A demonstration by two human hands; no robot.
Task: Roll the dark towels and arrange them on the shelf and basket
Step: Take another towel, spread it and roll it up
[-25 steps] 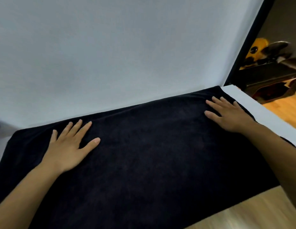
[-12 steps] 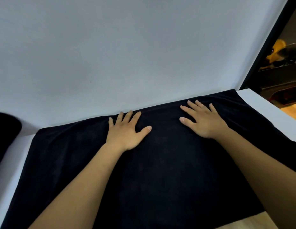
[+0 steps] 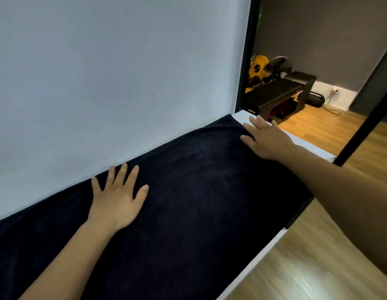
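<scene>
- Head view: the dark towel [image 3: 199,202] lies spread flat on the white table [image 3: 305,146], its far edge by the wall [image 3: 101,83]; my left hand [image 3: 118,202] presses flat on it, fingers straight and spread, holding nothing; my right hand [image 3: 268,140] lies flat on its far right corner, also holding nothing.
- I think the towel is soft, floppy and light; it looks fuzzy, so not slippery; I would grab one short end with both hands.
</scene>
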